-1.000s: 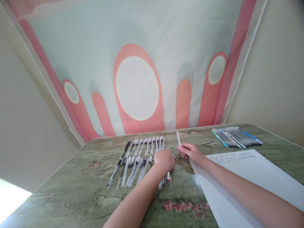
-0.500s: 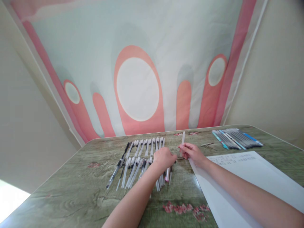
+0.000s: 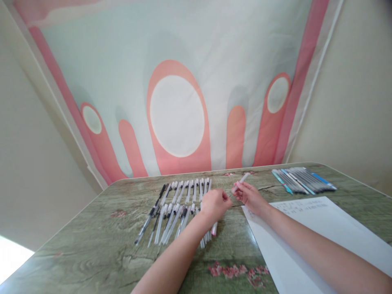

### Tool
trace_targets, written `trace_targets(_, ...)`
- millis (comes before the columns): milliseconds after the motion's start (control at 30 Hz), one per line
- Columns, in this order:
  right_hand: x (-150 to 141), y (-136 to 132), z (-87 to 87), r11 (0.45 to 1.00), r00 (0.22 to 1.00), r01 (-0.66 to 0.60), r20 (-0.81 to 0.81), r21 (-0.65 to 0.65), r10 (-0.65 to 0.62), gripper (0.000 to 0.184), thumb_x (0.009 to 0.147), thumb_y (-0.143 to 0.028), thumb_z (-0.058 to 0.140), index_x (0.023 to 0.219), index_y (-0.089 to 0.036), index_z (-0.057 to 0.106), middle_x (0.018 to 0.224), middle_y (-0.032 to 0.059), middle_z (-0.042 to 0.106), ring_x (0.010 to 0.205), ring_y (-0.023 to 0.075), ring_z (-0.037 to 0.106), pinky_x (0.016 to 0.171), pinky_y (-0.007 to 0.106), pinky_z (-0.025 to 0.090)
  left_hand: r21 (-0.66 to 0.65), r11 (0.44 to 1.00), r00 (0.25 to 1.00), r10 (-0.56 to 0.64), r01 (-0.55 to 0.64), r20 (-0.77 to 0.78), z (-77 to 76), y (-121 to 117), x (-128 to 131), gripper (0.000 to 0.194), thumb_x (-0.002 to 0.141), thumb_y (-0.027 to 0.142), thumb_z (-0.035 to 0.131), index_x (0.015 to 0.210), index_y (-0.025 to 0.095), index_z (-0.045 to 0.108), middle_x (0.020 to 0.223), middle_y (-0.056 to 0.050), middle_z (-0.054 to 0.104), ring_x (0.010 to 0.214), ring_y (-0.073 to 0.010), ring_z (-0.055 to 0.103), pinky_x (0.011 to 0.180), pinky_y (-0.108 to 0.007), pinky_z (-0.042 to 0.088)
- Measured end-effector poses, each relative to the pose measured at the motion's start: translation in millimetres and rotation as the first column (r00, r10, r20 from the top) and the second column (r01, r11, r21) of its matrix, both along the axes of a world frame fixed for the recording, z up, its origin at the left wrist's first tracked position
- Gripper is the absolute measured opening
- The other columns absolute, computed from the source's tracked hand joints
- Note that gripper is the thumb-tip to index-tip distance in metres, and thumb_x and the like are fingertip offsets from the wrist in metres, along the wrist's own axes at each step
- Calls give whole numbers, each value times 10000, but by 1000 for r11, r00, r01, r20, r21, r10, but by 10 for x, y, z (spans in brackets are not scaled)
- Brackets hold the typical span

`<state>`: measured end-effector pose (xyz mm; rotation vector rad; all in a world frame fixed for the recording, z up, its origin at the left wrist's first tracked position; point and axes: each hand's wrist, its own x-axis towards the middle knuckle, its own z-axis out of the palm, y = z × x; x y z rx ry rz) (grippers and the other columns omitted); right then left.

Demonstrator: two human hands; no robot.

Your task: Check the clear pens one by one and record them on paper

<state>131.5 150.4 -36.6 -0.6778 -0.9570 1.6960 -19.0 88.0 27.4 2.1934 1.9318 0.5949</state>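
Observation:
A translucent whitish pen barrel (image 3: 241, 182) is pinched in the fingers of my right hand (image 3: 249, 197), its far end slanting up to the right above the table. Just left of it, my left hand (image 3: 217, 204) is closed with its fingertips together beside the barrel's lower end. Whether anything thin sits in those fingers is too small to make out. Under and around my left hand lie two rows of pen parts: clear barrels with caps (image 3: 189, 192) at the back and more barrels and dark pieces (image 3: 171, 224) in front. My left wrist hides part of the front row.
A fanned group of grey and blue pens (image 3: 303, 180) lies at the back right. White paper with handwriting (image 3: 306, 232) is beneath my right forearm. A dark-gripped clear pen (image 3: 143, 228) borders the rows on the left. The wood-patterned table (image 3: 92, 245) meets a printed cloth (image 3: 220, 81) behind.
The barrel in my right hand has tipped from nearly upright to slanting right. My left hand has shifted slightly right, closer to my right hand.

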Motion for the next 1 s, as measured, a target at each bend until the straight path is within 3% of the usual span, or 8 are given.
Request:
trace_targets(167, -2, -14, -15, 997, 998, -61, 34, 44, 59, 241, 710, -386, 650, 837, -186, 601, 741, 6, 648, 594, 97, 585, 483, 193, 422, 8, 999, 997, -45, 45, 69, -23, 12, -20, 160, 717, 269, 501, 717, 180, 633, 687, -53, 646, 641, -162, 578, 589, -240, 390)
trace_targets(333, -3, -27, -20, 991, 992, -123, 35, 61, 121, 226, 709, -377, 654, 823, -185, 617, 738, 9, 650, 617, 97, 586, 516, 200, 431, -4, 984, 898, -161, 178, 410, -83, 65, -68, 173, 750, 278, 502, 847, 158, 578, 626, -17, 614, 546, -123, 564, 552, -217, 407)
trace_targets(433, -3, -40, -4, 990, 990, -137, 36, 36, 135, 218, 689, -361, 676, 805, -182, 629, 745, 12, 646, 639, 104, 583, 530, 210, 433, -80, 978, 791, -105, 191, 603, -125, 120, -90, 238, 744, 310, 526, 917, 146, 539, 631, 4, 591, 469, -94, 521, 458, -192, 373)
trace_targets(567, -8, -60, 17, 989, 988, -147, 49, 36, 145, 219, 675, -340, 691, 803, -169, 644, 656, -9, 606, 570, 85, 530, 498, 209, 401, -195, 952, 718, -35, 236, 695, -148, 160, -101, 295, 770, 395, 491, 732, 120, 590, 554, 9, 540, 403, -55, 395, 399, -177, 287)
trace_targets(667, -17, -77, 33, 988, 987, -141, 86, 69, 135, 226, 663, -347, 697, 774, -158, 643, 601, -23, 573, 507, 67, 469, 469, 206, 364, -284, 907, 630, 27, 311, 776, -132, 133, -87, 402, 790, 459, 448, 754, 101, 628, 535, 4, 536, 366, -37, 304, 369, -183, 215)
trace_targets(800, -26, -99, 58, 984, 980, -148, 149, 101, 132, 248, 691, -385, 662, 760, -150, 620, 627, -7, 580, 515, 72, 460, 472, 206, 354, -369, 816, 400, 187, 446, 897, -82, 99, -64, 338, 773, 394, 525, 865, 84, 625, 587, -8, 554, 345, -7, 236, 337, -165, 127)
trace_targets(867, -33, -122, 78, 981, 977, -141, 177, 133, 116, 272, 715, -429, 623, 773, -164, 596, 634, -11, 573, 510, 80, 460, 469, 211, 355, -390, 786, 217, 325, 480, 921, -61, 117, -70, 263, 784, 316, 532, 852, 74, 609, 572, 4, 517, 340, 5, 218, 328, -146, 96)
trace_targets(1000, -76, -264, 156, 943, 940, -139, 341, 303, 29, 274, 681, -433, 651, 744, -198, 525, 589, -42, 518, 492, 90, 445, 467, 216, 352, -401, 835, -185, 492, 377, 851, -66, 207, -113, 160, 840, 210, 443, 804, 88, 541, 564, 26, 452, 333, 13, 205, 315, -115, 95)
